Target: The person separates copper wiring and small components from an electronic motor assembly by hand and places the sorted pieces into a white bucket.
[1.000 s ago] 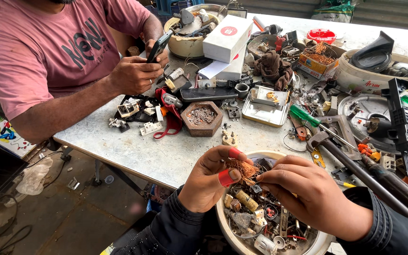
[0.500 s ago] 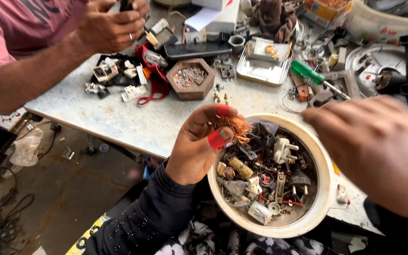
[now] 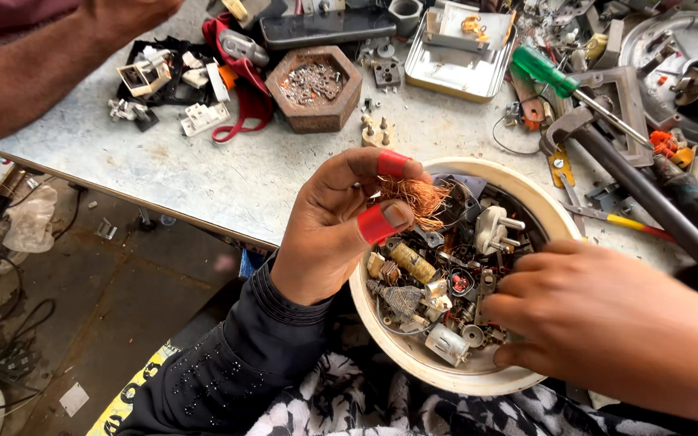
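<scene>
Head view looks down on my left hand (image 3: 329, 230), whose red-taped thumb and forefinger are pinched closed on a tangle of copper wire (image 3: 415, 198). That tangle hangs just over the near-left rim of the cream bowl (image 3: 414, 355), which sits in my lap against the table edge. My right hand (image 3: 607, 319) lies low over the right side of the bowl, fingers curled loosely down into the scrap; whether they grip anything I cannot tell, since the fingertips are buried among the parts.

Inside the bowl lie a white plug (image 3: 494, 230), a small yellow-wound coil (image 3: 414, 262), a little silver motor (image 3: 444, 343) and many dark bits I cannot name.

Beyond the bowl, on the pale table (image 3: 203, 173), stands a hexagonal wooden dish (image 3: 314, 87) filled with small metal pieces. Left of it are white switch parts (image 3: 202, 117) and a red strap (image 3: 240, 101). Farther back rests a shallow metal tray (image 3: 454, 52), and to its right a green-handled screwdriver (image 3: 544, 71) lies across other tools. Another person's forearm (image 3: 34, 73) reaches in over the table's far left corner.
</scene>
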